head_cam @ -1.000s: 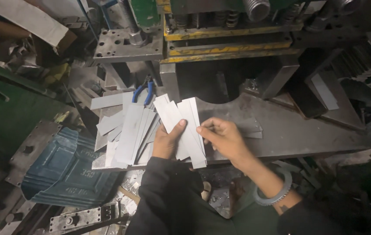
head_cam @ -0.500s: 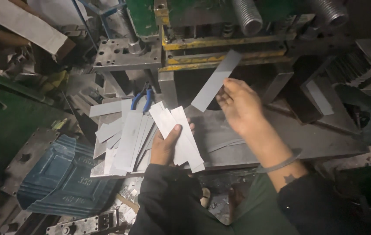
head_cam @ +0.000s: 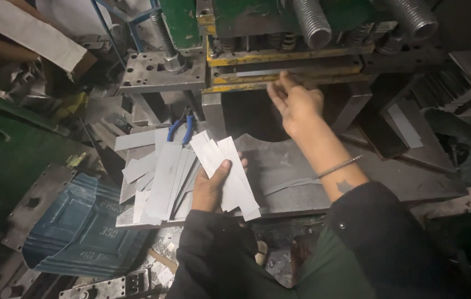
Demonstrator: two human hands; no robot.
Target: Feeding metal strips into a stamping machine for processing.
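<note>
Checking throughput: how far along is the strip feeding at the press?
Done: one strip lies in the press slot, right hand open at it. In hand: left hand holds a few strips. Left: a loose pile of strips on the table by blue pliers.

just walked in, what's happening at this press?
A person stands at a metal press. The left hand holds a fan of flat grey metal strips over the steel table, thumb across them. The right hand is stretched to the yellow-edged die slot, fingertips at a strip lying in it; whether the grip is closed is unclear. A loose pile of strips and blue-handled pliers lie on the left of the table.
</note>
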